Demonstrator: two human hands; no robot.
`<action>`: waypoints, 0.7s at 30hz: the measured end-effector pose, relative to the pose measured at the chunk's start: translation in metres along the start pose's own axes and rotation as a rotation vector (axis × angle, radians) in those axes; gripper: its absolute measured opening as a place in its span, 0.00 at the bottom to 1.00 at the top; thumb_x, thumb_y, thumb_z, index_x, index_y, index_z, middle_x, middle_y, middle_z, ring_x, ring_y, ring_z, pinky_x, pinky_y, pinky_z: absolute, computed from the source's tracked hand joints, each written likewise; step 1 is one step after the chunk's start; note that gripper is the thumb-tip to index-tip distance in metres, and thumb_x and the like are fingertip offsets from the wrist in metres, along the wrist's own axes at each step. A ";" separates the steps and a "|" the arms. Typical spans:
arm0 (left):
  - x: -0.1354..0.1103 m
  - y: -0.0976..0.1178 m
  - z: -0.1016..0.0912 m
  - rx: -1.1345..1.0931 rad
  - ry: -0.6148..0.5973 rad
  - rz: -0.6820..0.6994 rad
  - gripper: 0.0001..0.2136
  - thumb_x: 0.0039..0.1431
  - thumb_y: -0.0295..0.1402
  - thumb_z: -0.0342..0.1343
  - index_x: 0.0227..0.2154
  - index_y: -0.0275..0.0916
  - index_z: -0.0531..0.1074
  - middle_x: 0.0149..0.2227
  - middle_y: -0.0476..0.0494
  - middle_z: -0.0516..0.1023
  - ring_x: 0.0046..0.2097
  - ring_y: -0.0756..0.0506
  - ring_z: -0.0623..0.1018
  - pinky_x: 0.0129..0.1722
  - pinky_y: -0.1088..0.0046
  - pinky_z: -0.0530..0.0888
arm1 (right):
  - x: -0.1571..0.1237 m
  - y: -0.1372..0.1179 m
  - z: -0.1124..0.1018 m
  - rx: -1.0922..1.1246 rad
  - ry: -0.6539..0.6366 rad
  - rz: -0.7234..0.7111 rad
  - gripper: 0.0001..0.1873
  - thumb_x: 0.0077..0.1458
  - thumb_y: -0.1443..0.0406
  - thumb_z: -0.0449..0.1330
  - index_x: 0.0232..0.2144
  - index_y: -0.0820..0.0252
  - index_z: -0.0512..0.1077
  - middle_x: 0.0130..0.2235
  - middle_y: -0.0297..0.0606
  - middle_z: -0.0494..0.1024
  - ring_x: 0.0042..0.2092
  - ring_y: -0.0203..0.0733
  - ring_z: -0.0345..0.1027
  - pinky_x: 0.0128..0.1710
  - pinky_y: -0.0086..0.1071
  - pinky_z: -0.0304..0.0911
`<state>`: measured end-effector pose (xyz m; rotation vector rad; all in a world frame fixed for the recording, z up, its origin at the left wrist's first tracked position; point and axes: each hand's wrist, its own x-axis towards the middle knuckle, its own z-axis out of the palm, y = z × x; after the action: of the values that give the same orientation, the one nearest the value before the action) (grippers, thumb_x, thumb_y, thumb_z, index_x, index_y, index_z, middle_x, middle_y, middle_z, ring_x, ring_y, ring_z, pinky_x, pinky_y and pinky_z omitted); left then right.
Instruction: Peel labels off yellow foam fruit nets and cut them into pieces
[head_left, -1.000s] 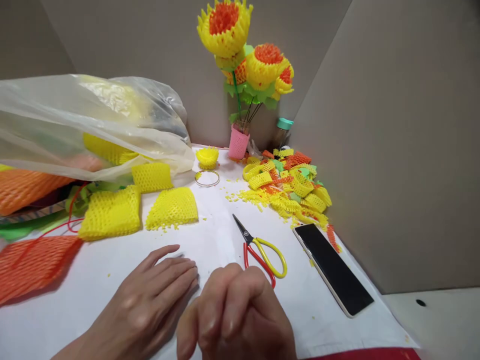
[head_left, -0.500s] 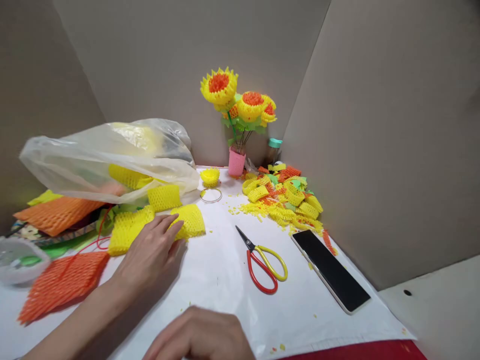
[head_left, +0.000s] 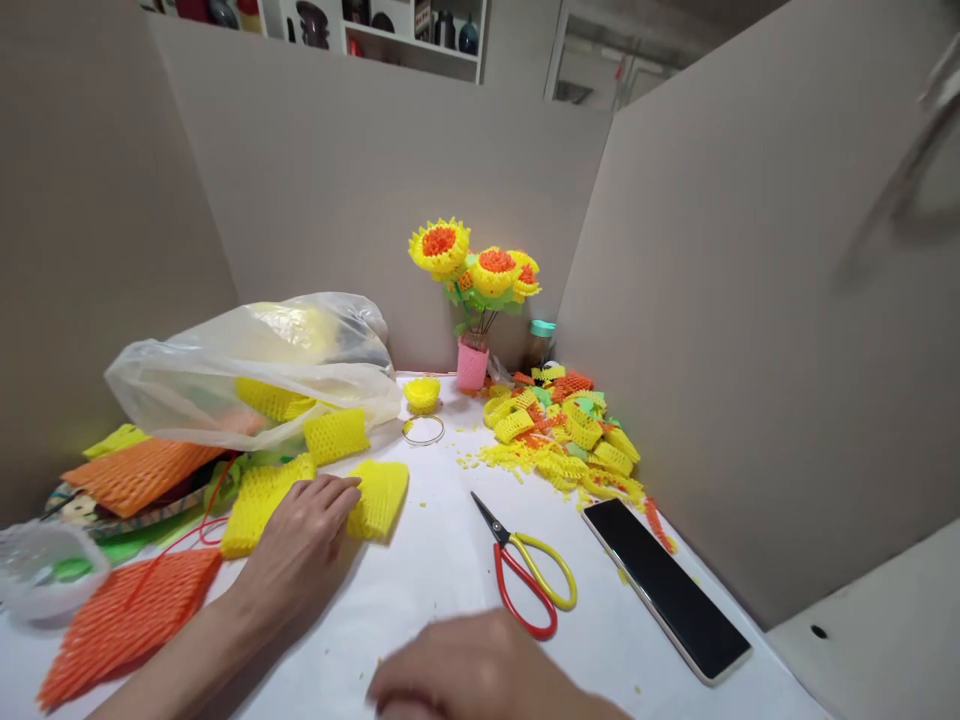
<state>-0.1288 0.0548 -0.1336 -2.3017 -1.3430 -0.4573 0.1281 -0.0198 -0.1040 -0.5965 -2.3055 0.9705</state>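
Note:
My left hand (head_left: 309,525) is closed on the left edge of a yellow foam fruit net (head_left: 382,500), whose near side looks slightly raised from the white table covering. Another yellow foam net (head_left: 259,510) lies beside the wrist, and a smaller yellow net piece (head_left: 336,436) is just behind the fingers. My right hand (head_left: 472,665) is low in the middle, above the covering, blurred, with its fingertips hidden. Scissors (head_left: 517,565) with one red and one yellow handle lie just beyond it, blades pointing away.
Foam scraps (head_left: 570,430) are heaped at the back right, near a phone (head_left: 667,590). Foam flowers (head_left: 495,270) stand in a pink pot (head_left: 472,365). A yellow foam cup (head_left: 421,394) and a ring (head_left: 424,430) are left of it. A plastic bag (head_left: 202,370) and orange nets (head_left: 135,610) occupy the left.
The view has tilted up, showing shelves over the partition. My left fingers have closed on the yellow net, which has turned slightly. My right hand has moved rightward.

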 end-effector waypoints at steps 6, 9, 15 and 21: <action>-0.023 0.016 -0.017 -0.177 0.406 0.079 0.13 0.64 0.22 0.51 0.51 0.36 0.68 0.49 0.31 0.82 0.51 0.39 0.81 0.48 0.60 0.80 | 0.030 0.010 -0.057 0.076 0.319 0.411 0.22 0.59 0.58 0.62 0.54 0.57 0.70 0.58 0.45 0.73 0.53 0.49 0.70 0.52 0.42 0.66; -0.029 0.028 -0.029 -0.235 0.406 0.055 0.19 0.61 0.20 0.51 0.53 0.41 0.66 0.50 0.33 0.83 0.52 0.39 0.81 0.49 0.63 0.79 | 0.038 0.018 -0.051 0.174 0.276 0.436 0.29 0.54 0.53 0.66 0.56 0.55 0.69 0.59 0.46 0.72 0.56 0.53 0.69 0.52 0.44 0.66; -0.027 0.037 -0.031 -0.300 0.317 -0.021 0.25 0.64 0.25 0.51 0.62 0.46 0.56 0.51 0.34 0.82 0.51 0.37 0.81 0.49 0.60 0.77 | 0.053 0.033 -0.024 0.429 0.311 0.392 0.23 0.44 0.61 0.70 0.45 0.55 0.74 0.46 0.38 0.78 0.42 0.44 0.72 0.42 0.37 0.67; -0.021 0.016 -0.007 -0.239 0.171 -0.088 0.21 0.65 0.33 0.53 0.60 0.40 0.64 0.54 0.29 0.81 0.55 0.32 0.79 0.53 0.50 0.75 | 0.056 0.047 -0.044 0.678 0.547 0.282 0.28 0.44 0.63 0.66 0.49 0.54 0.67 0.47 0.37 0.77 0.46 0.44 0.74 0.48 0.36 0.67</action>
<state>-0.1253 0.0284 -0.1412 -2.3322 -1.3725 -0.8649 0.1238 0.0651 -0.0958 -0.7740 -1.3253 1.4154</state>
